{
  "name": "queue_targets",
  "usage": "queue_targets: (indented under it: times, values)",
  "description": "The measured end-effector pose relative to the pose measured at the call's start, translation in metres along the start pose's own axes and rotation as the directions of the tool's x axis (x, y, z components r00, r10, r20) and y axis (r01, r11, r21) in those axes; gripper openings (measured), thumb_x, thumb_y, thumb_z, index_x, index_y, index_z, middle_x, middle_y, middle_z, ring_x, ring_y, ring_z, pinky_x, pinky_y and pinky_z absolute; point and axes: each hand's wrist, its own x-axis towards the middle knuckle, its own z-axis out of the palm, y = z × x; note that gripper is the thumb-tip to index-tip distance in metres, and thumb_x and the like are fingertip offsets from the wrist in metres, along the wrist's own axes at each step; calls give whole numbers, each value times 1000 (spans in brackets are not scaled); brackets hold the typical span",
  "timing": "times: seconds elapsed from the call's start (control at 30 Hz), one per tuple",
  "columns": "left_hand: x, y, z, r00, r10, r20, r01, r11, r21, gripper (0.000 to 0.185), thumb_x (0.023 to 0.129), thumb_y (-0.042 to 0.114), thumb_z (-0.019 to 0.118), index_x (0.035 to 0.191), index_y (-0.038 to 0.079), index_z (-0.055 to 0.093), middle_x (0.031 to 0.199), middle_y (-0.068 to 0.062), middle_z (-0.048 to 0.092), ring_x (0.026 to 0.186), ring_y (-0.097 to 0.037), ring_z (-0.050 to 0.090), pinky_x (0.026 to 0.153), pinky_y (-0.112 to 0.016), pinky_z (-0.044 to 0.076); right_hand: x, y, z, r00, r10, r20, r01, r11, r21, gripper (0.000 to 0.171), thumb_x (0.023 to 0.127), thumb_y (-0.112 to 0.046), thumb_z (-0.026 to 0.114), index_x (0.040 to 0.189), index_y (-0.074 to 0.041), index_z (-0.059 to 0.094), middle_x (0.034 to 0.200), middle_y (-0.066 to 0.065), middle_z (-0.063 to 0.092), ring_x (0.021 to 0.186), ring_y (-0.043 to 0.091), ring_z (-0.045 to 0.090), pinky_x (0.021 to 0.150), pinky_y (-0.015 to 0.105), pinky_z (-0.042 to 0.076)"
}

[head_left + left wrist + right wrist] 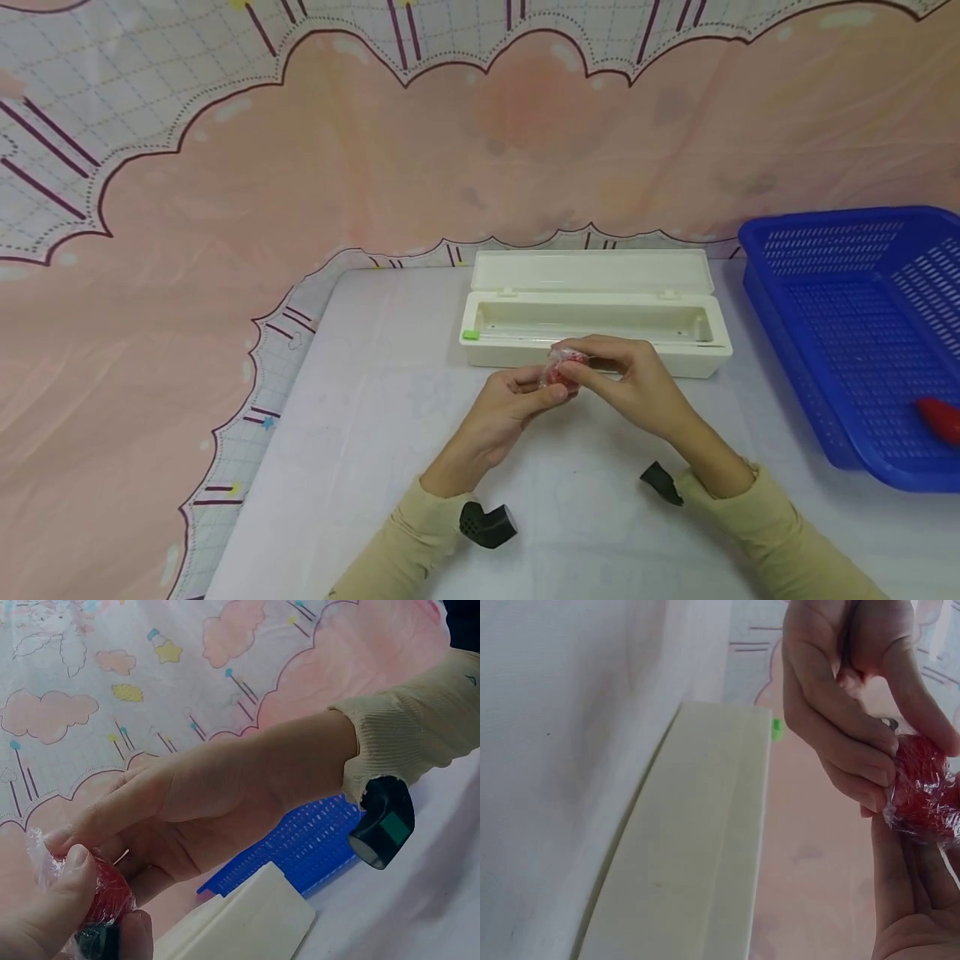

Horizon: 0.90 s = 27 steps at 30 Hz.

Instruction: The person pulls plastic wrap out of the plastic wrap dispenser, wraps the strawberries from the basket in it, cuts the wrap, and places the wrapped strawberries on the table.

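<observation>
Head view: your left hand [504,410] and right hand [633,379] both pinch a film-wrapped red ball [562,372], just before the open white box [592,321].

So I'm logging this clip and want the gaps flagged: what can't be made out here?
- Red wrapped thing: what it is; fingers cover most of it in the head view, wrinkled clear film blurs it in both wrist views.
- Red object in the blue basket: cut off by the head view's right edge.
- White box: contents too faint to tell.
</observation>
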Motion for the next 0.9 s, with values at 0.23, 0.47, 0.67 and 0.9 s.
queue_targets:
  times: [0.23, 0.47, 0.67, 0.9]
  values:
    - [0, 0, 1, 999, 6, -42, -3, 997, 74, 35, 91, 3, 70, 122, -12, 64, 101, -6, 76, 95, -9, 69, 89, -26, 53, 2, -1, 0, 998, 61, -10, -61, 998, 31, 23, 90, -3, 71, 114, -3, 73, 103, 10, 75, 89, 9, 70, 80, 24, 57]
    - [2, -1, 4, 989, 26, -147, -15, 997, 74, 30, 84, -1, 76, 112, -7, 67, 102, -9, 74, 93, -11, 69, 81, -24, 55, 3, 1, -1, 989, 140, -36, -138, 989, 50, 16, 94, -8, 68, 106, -1, 76, 103, 12, 75, 89, 7, 70, 77, 25, 59]
    - [3, -2, 7, 974, 72, -214, -58, 996, 73, 39, 80, 9, 83, 113, -3, 66, 106, -9, 72, 96, -14, 68, 83, -25, 56, 5, -2, -4, 978, 204, -43, -200, 977, 70, 20, 96, -12, 66, 110, 0, 74, 108, 13, 74, 91, 9, 71, 78, 25, 58]
    - [5, -1, 9, 950, 125, -285, -103, 991, 89, 44, 80, 13, 84, 116, -4, 67, 105, -9, 71, 97, -14, 68, 85, -26, 55, 5, -4, -9, 939, 341, -41, -338, 939, 66, 26, 96, -25, 68, 109, -4, 73, 100, 7, 76, 88, 13, 72, 80, 28, 58]
